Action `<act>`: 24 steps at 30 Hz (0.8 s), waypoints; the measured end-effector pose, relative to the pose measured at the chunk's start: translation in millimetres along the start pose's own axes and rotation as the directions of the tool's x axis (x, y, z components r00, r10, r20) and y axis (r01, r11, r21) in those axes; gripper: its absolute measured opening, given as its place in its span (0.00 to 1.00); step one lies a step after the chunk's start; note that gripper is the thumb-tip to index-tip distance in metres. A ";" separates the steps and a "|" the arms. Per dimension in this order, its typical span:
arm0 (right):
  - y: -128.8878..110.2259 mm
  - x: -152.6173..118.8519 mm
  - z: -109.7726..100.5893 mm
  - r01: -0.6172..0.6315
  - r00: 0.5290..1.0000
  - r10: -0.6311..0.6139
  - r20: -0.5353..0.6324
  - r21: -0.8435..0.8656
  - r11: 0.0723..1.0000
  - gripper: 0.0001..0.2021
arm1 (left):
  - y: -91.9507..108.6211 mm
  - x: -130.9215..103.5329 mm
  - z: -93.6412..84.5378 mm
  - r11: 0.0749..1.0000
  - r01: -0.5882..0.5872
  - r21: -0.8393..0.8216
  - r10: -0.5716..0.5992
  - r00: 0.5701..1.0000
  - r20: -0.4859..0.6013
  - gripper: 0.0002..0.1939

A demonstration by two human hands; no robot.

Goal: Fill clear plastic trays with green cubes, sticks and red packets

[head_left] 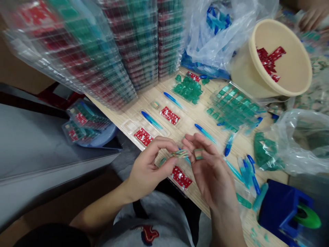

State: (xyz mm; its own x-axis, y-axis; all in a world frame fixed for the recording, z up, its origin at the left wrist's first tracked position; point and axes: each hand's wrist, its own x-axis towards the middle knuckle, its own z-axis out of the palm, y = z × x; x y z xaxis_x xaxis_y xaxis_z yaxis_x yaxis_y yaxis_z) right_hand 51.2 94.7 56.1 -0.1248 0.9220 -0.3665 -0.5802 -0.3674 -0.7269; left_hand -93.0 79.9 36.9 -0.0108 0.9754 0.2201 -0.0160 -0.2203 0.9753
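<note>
My left hand (151,163) pinches a small stack of thin striped pieces (181,153) between thumb and forefinger. Close beside it, my right hand (212,171) has its fingers curled around a small square striped block (198,154). Beneath both hands lies a clear plastic tray partly hidden from view, with a red packet with white spots (182,177) in it. To the left, another red packet (144,136) sits in a clear tray beside a blue-teal pen (151,120). Farther back are a third red packet (170,115) and a small striped block (155,105).
Tall stacks of filled clear trays (102,65) stand at the back left. Green pieces (189,89) lie in a pile. A cream bucket (241,73) holds red packets. At right are a plastic bag (300,137), loose pens and a blue tape dispenser (280,206). Another person's hand (312,17) shows top right.
</note>
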 end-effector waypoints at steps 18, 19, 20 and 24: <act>20.8 5.7 0.3 -0.052 0.988 0.061 0.141 -0.071 0.996 0.22 | -6.9 -9.2 7.3 0.959 0.036 0.281 -0.050 0.998 0.041 0.14; 24.5 5.4 -0.7 -0.045 0.991 0.055 0.122 -0.087 0.995 0.23 | -8.0 -10.8 8.2 0.946 0.007 0.325 -0.027 0.998 0.057 0.13; 28.4 5.4 -1.3 -0.039 0.993 0.050 0.110 -0.098 0.994 0.23 | -8.9 -12.4 8.7 0.936 -0.015 0.351 -0.012 0.997 0.074 0.12; 39.3 6.3 -2.1 -0.026 0.993 0.041 0.108 -0.142 0.990 0.21 | -13.3 -13.9 -3.0 0.954 0.058 0.296 -0.090 0.991 0.097 0.09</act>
State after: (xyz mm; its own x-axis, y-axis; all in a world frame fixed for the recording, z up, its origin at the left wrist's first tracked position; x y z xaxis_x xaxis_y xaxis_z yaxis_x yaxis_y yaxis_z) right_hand 29.3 85.8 24.0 -0.2347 0.9138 -0.3314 -0.4565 -0.4046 -0.7924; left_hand -95.7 69.2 20.7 0.0876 0.9874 0.1320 0.2798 -0.1516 0.9480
